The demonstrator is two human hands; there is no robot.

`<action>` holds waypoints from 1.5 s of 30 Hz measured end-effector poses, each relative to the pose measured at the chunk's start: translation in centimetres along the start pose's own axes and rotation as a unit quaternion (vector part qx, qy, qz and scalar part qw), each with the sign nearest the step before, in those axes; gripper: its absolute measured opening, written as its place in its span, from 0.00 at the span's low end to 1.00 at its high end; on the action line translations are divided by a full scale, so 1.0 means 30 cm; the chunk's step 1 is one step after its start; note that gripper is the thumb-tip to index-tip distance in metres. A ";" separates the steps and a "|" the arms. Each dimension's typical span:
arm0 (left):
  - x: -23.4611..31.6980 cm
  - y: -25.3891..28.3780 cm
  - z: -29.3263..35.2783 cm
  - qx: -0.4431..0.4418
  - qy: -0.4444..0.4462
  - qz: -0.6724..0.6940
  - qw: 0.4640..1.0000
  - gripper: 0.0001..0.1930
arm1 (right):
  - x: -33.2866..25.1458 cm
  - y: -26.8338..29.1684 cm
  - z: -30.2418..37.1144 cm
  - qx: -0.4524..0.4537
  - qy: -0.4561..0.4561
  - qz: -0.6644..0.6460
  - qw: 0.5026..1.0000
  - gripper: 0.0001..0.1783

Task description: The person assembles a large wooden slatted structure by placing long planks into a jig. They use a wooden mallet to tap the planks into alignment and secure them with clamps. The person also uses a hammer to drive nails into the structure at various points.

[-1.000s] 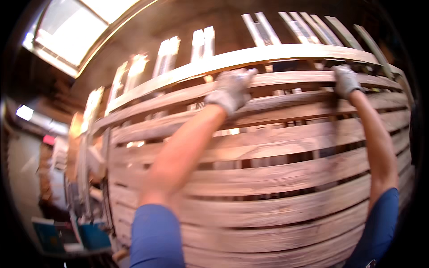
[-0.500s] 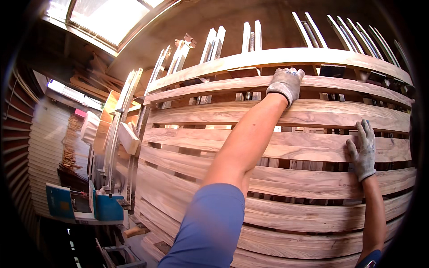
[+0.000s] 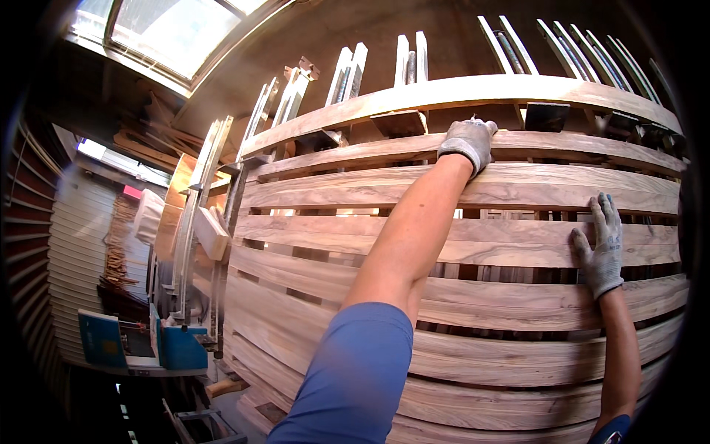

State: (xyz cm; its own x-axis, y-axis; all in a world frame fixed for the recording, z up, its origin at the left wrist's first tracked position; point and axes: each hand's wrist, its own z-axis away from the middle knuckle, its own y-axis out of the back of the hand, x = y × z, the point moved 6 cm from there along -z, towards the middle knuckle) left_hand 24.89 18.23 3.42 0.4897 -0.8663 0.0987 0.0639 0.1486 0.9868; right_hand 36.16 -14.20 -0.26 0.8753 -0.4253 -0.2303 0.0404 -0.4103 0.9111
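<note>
My left hand (image 3: 468, 142), in a light grey work glove, is closed over the upper edge of a narrow wooden slat (image 3: 355, 158), the second board from the top. Its arm stretches up across the boards, and the fingertips are hidden behind the slat. My right hand (image 3: 600, 248), gloved too, lies with fingers apart against the wooden boards (image 3: 503, 244) lower down on the right. These pale, brown-grained boards run crosswise in a stack with dark gaps between. Above the held slat, a long top board (image 3: 458, 90) rests near dark metal plates (image 3: 547, 117).
Pairs of metal clamp bars (image 3: 410, 59) rise behind the top board. To the left stand more upright bars (image 3: 196, 222) with a wooden block, and a blue machine part (image 3: 181, 348). A bright window (image 3: 163, 33) is at upper left; a ribbed metal wall (image 3: 74, 259) runs below.
The held slat has come down a little with my left hand, widening the gap under the top board and showing more of the dark plates. My right hand stays in place.
</note>
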 end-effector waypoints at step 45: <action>0.019 -0.036 0.187 0.125 0.060 0.111 0.984 0.39 | -0.018 0.008 0.000 0.000 -0.008 -0.001 1.000 0.38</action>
State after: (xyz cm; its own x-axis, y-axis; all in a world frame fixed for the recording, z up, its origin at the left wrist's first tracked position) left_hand 20.23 14.89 3.12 0.5678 -0.7605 0.3151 -0.2650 0.1935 0.9446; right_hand 35.71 -14.07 0.08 0.8670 -0.4384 -0.2369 0.0417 -0.4100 0.9111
